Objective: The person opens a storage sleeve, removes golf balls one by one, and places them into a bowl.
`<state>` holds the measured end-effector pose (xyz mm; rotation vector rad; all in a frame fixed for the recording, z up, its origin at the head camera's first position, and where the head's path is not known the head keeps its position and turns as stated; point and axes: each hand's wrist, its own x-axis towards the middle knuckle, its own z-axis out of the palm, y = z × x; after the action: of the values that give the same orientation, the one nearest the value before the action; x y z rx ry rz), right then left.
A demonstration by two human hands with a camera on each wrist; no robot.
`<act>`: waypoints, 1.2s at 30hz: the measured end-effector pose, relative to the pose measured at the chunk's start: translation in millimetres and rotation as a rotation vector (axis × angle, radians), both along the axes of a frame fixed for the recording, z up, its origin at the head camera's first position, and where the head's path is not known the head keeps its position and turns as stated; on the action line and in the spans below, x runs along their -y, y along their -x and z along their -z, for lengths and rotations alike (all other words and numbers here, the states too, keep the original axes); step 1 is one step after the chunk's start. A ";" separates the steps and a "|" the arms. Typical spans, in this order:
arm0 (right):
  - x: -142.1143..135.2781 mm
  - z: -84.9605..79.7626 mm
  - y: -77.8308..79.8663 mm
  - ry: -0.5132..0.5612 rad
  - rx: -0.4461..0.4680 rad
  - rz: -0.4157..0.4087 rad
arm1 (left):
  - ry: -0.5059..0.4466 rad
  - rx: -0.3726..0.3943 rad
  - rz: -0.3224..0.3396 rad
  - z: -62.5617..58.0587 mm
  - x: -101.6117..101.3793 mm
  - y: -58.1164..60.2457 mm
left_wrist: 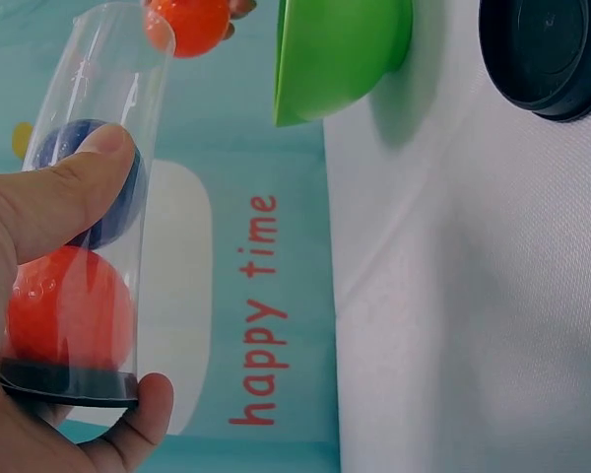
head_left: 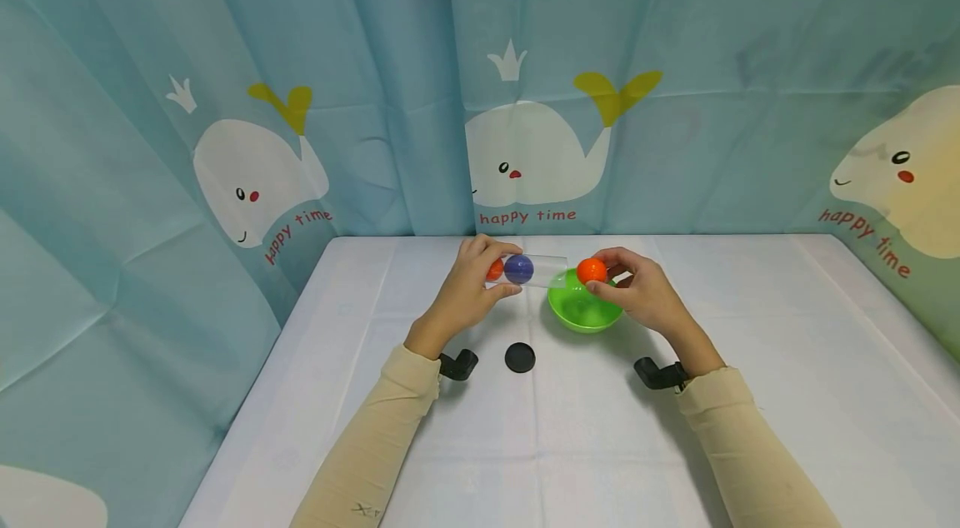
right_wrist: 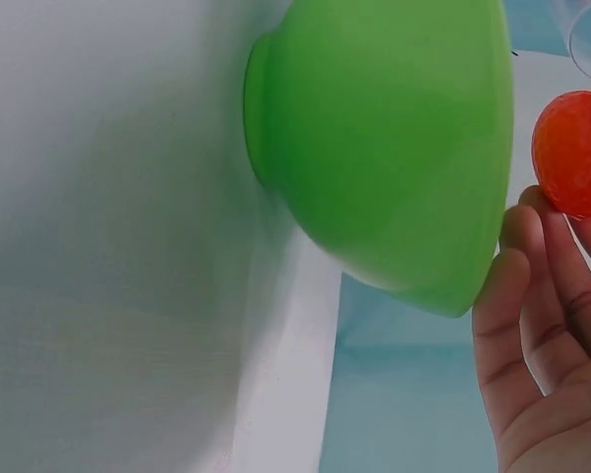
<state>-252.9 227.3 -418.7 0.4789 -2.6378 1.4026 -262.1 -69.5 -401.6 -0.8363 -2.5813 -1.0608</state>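
Note:
My left hand (head_left: pixel 468 282) grips a clear plastic tube (left_wrist: pixel 98 74) with a black closed end, its open mouth pointing right. Inside the tube a red-orange ball (left_wrist: pixel 71 307) sits at the capped end, with a dark blue ball (head_left: pixel 518 269) against it. My right hand (head_left: pixel 645 291) pinches a bright orange ball (head_left: pixel 592 271) between thumb and fingers, a short way from the tube's mouth. Below this ball stands a green bowl (head_left: pixel 581 313); in the right wrist view the ball is just beyond its rim.
A round black cap (head_left: pixel 520 357) lies on the white-covered table (head_left: pixel 480 445), in front of and left of the bowl. Behind the table hangs a blue curtain (head_left: pixel 397 161) printed with white whales. Both wrists wear small black camera mounts.

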 end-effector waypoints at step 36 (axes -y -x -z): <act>-6.1 27.4 7.5 -0.105 0.003 -0.034 | 0.022 -0.002 0.004 1.9 -0.8 0.3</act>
<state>-260.4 233.4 -446.1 0.5361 -2.7286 1.2802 -262.4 -68.7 -403.5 -0.8476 -2.5956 -1.0340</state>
